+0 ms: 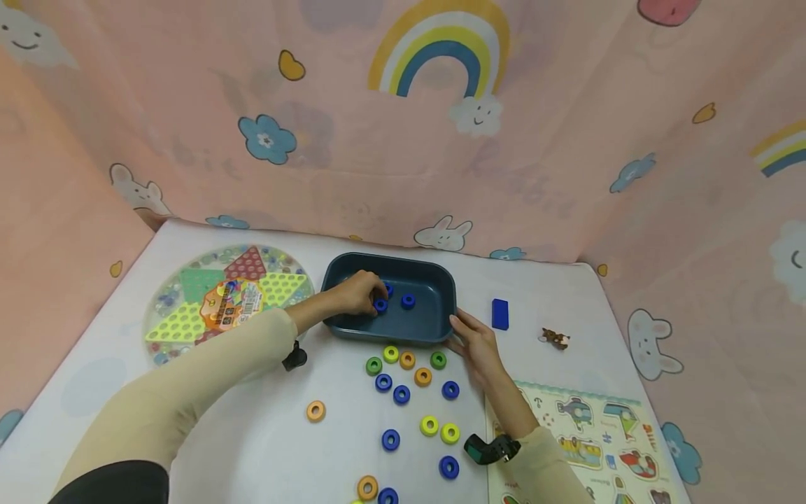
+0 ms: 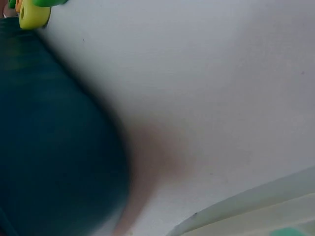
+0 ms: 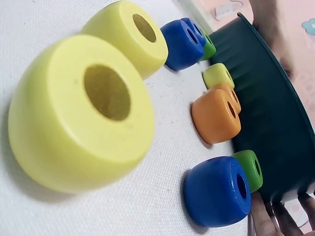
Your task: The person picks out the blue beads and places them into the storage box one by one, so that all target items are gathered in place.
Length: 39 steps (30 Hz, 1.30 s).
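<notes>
A dark blue-green rectangular bin [image 1: 425, 339] stands on the white table. My left hand [image 1: 357, 292] reaches over its left side, fingertips curled down at a blue ring bead [image 1: 380, 306]. Another blue bead [image 1: 408, 301] lies in the bin to the right of these fingers, and a third is partly hidden behind them. My right hand [image 1: 476, 343] holds the bin's front right corner, its fingers [image 3: 288, 219] against the end wall in the right wrist view. The left wrist view shows the outer bin wall [image 2: 59, 132] up close, without the fingertips.
Yellow, orange, green and blue beads lie in front of the bin, a yellow one [image 3: 83, 113] closest to the right wrist camera. A round patterned board [image 1: 189, 280] lies left, a blue block [image 1: 500, 314], small brown figure [image 1: 555, 339] and picture board [image 1: 604, 434] right.
</notes>
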Available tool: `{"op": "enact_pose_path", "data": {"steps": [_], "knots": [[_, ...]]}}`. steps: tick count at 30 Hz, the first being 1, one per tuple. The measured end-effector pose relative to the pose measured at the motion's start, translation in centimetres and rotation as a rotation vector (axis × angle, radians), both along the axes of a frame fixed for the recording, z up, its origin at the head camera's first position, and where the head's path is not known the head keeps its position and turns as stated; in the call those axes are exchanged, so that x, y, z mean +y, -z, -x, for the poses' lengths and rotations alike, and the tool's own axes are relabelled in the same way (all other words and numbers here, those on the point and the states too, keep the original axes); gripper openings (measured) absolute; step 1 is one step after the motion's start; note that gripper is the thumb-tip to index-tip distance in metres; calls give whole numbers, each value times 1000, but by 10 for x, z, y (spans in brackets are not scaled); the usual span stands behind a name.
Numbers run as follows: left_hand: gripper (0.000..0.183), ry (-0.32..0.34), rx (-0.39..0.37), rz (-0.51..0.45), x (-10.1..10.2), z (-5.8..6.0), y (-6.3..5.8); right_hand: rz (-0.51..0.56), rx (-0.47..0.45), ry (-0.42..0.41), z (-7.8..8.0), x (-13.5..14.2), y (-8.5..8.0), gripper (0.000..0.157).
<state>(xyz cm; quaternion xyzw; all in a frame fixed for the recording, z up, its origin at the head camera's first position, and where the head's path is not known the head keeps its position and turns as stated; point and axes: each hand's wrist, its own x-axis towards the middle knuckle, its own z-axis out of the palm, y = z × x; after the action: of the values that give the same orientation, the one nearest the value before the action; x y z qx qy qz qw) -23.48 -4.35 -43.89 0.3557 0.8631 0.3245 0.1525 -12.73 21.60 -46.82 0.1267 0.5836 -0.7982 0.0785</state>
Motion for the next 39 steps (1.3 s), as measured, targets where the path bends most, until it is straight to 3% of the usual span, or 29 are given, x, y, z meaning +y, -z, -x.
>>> {"op": "enact_pose_path", "data": {"steps": [6,11,15,20,25,29,36,39], "knots": [[35,-7,3,-7,0,2,-6,-5,-3,-3,0,0,-1,53],[30,-48,-5,-50,-6,0,-22,-4,4,-3,0,0,-1,53],[22,-55,-6,-116,-14,-16,-36,6,6,-6,0,-1,0,52],[18,-15,-14,-227,-21,-48,-43,19,12,-14,0,1,1,53],[24,28,-55,-314,-21,-86,-32,22,6,-13,1,1,2,52],[31,94,-70,-298,-13,-112,-16,13,5,-18,1,2,2,53],[37,144,113,-49,-4,-134,11,3,4,-10,0,2,1,53],[37,148,165,-21,-5,-138,18,-1,-3,-9,0,2,1,53]]}}
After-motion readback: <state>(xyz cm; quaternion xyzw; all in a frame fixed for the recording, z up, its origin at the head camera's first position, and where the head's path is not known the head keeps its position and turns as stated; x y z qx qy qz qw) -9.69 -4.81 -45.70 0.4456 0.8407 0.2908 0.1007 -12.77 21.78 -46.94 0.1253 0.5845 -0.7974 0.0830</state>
